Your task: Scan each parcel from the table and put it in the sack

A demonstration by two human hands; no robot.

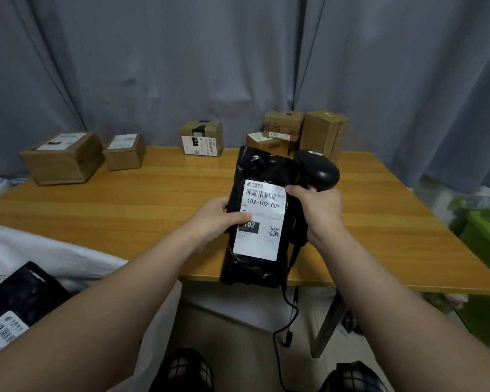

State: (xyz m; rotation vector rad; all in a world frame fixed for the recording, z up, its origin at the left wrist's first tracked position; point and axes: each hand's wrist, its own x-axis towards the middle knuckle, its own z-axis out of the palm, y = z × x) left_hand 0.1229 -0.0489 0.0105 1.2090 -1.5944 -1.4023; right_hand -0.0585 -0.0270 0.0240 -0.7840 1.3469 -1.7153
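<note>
1. Plaid-covered knees (181, 369) fill the bottom of the view, with two bare forearms reaching forward above them.
2. The left hand (218, 219) grips the left edge of a black parcel (255, 267). Its fingers curl behind the parcel and its thumb presses on the white label (262, 222), beside the dark "102" block.
3. The right hand (320, 210) is wrapped round the handle of a black scanner (317, 169), and one fingertip touches the label's upper right corner. The scanner's head rises above the hand, just beside the parcel's far right corner.
4. The black parcel is at the near edge of the table (125, 210), right of the middle, with its lower end hanging past that edge. Its label faces up and shows a barcode, "102-102-C01" and a QR code. I cannot tell whether the parcel rests on the wood.
5. A black cable (283, 335) hangs below the near edge under the parcel and loops toward the floor.
6. A white sack (40, 250) lies off the table's near left corner, with a second black parcel (20, 301) on it, white label showing.
7. Along the far edge stand a large cardboard box (63, 157) and a smaller box (125, 151) at the left. A taped box (202, 138) stands near the middle, and stacked boxes (277, 131) beside a tall box (323, 134) stand behind the scanner.
8. A grey curtain (181, 66) hangs behind the table, and a green crate (484, 230) sits off its right edge.
</note>
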